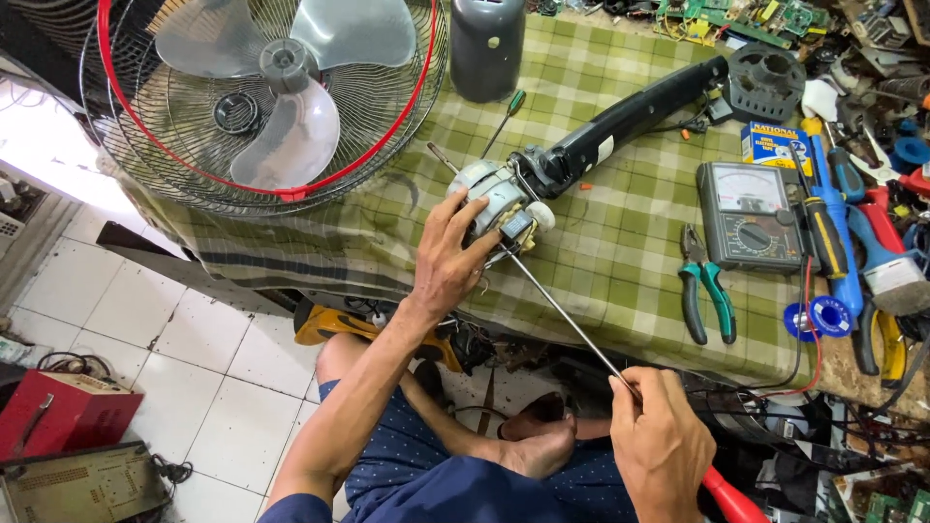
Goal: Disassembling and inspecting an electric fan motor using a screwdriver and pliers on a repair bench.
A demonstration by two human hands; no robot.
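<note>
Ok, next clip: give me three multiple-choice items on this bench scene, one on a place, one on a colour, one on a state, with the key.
1. Where do the pliers lie?
A. on the floor
B. on the cloth left of the meter
C. inside the fan cage

2. What colour is the screwdriver handle below the right hand?
A. red
B. green
C. white

3. How does the left hand stand?
A. in the air
B. on the knee
C. resting on the motor

Key: 1 B, the pliers lie on the checked cloth beside the meter. 2 A, a red handle juts out below the fist. 3 C, the fingers lie across the motor housing.
</note>
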